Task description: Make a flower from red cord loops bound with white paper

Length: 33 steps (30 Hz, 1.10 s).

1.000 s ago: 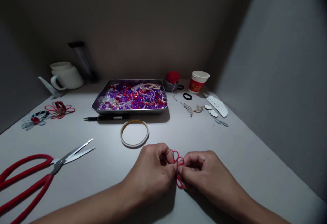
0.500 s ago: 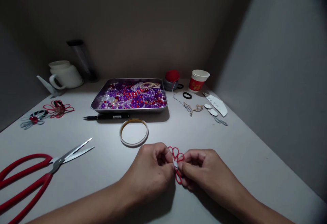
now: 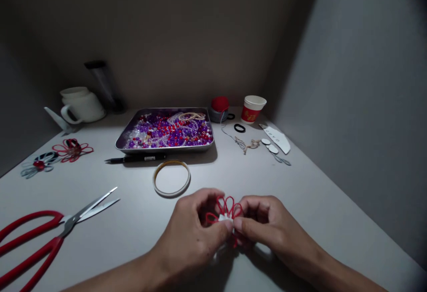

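A small flower of red cord loops with a white patch at its centre is held just above the near part of the table. My left hand pinches it from the left, the thumb lying on the white centre. From the right, the thumb and fingers of my right hand grip the same flower, the thumb tip close to the other thumb. The lower loops are partly hidden by my fingers.
Red-handled scissors lie with blades parted at left, near a tape roll. Behind are a pen, a bead tray, finished cord flowers, a white jug, yarn and a paper cup.
The red flower has turned in my fingers, showing more loops and its white centre flatter towards me. My left hand's fingers have spread behind it. The whole view has shifted slightly.
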{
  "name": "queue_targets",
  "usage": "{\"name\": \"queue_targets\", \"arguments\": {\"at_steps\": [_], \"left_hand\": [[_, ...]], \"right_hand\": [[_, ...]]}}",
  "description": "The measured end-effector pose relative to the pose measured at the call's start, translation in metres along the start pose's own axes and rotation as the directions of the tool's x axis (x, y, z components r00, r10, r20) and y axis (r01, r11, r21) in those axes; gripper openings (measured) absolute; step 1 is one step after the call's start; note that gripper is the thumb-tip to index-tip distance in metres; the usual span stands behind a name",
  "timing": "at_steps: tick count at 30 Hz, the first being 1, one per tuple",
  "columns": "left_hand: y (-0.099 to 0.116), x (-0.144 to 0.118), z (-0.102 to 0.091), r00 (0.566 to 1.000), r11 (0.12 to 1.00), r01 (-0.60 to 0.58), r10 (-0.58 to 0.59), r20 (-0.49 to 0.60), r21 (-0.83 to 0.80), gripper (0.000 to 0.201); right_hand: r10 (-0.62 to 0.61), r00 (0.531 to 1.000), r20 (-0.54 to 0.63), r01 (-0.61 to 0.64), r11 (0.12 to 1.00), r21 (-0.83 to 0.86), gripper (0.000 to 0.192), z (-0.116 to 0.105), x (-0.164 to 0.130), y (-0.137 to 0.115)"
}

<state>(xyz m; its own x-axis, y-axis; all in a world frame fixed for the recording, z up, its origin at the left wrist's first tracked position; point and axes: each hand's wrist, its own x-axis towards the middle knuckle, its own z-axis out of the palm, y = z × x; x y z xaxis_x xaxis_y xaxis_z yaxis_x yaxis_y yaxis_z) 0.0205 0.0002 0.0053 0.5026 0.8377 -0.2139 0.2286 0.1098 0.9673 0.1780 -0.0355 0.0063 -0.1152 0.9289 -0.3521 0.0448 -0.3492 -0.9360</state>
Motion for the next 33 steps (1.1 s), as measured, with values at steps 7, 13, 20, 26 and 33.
{"name": "queue_targets", "arguments": {"at_steps": [7, 13, 20, 26, 33], "left_hand": [[0.004, 0.003, 0.002, 0.991, 0.985, 0.128, -0.122, 0.061, -0.117, 0.008], [0.01, 0.004, 0.002, 0.987, 0.987, 0.143, -0.137, 0.081, -0.074, 0.009], [0.01, 0.004, 0.002, 0.984, 0.987, 0.158, -0.154, 0.093, -0.037, 0.009], [0.01, 0.004, 0.001, 0.984, 0.988, 0.145, -0.137, 0.112, -0.06, 0.009], [0.004, 0.004, -0.001, 0.979, 0.981, 0.121, -0.093, 0.18, -0.155, 0.01]], "right_hand": [[-0.032, 0.998, 0.048, 0.028, 0.997, 0.078, 0.012, 0.0, 0.0, 0.0], [-0.061, 0.998, 0.01, 0.061, 0.997, -0.048, 0.01, 0.002, -0.001, 0.002], [-0.031, 0.999, -0.024, 0.028, 0.994, -0.109, 0.011, 0.003, 0.0, 0.003], [-0.054, 0.999, 0.002, 0.054, 0.994, -0.098, 0.011, 0.002, 0.0, 0.006], [-0.073, 0.997, 0.024, 0.073, 0.997, -0.021, 0.013, 0.001, 0.0, 0.004]]}}
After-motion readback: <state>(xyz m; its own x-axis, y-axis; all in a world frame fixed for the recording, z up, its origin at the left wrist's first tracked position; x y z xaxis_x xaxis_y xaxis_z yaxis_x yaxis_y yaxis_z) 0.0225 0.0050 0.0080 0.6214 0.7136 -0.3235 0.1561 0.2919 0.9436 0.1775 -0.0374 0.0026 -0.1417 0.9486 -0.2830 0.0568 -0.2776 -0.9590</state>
